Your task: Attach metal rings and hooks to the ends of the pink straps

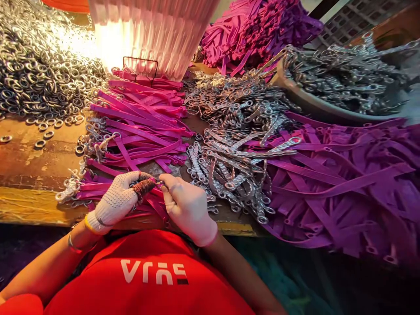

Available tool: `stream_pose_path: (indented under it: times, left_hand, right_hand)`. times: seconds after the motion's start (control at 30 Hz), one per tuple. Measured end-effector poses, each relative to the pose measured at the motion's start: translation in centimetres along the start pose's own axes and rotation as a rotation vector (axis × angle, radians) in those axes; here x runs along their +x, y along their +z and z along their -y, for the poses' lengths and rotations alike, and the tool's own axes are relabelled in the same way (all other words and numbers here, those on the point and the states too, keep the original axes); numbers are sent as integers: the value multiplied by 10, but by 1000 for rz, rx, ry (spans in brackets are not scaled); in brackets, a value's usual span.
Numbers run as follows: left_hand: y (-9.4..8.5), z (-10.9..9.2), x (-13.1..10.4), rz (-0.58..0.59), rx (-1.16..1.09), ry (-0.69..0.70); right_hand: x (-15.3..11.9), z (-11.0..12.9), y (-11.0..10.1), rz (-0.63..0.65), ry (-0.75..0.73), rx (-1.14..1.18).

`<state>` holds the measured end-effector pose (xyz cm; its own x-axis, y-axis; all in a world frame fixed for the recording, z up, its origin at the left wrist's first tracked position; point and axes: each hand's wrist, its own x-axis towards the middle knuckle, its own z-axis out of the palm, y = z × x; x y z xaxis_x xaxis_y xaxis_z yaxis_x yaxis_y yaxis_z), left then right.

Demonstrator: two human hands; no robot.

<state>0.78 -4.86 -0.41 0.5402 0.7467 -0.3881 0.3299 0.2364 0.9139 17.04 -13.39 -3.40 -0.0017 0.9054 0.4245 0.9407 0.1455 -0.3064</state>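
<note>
My left hand, in a white dotted work glove with dark-covered fingers, is closed in a pinch on the end of a magenta strap. Against its fingertips, my right hand, in a thin white glove, pinches a small metal piece at that strap end. Most of the piece is hidden by the fingers. Under and beyond both hands lies a layered stack of magenta straps, with metal rings along its left ends. Just right of my right hand are loose metal strips with eyelet ends.
A large heap of metal rings covers the back left. Purple straps are piled at the right, and more straps at the back. A tub full of metal strips stands back right. A ribbed translucent panel rises behind the stack.
</note>
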Motion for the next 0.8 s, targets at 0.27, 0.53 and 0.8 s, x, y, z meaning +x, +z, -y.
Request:
stream_pose_path:
  times: [0.27,0.53,0.8]
  left_hand:
    - [2,3,4,26,36,42]
    - [-6,10,12,150,-29,-75]
    - [-3,25,14,81,419,344]
  right_hand:
    - [1,1,3,107,-6,-85]
    - [0,0,7,90,-54,-135]
    - [8,1,10,76,120,8]
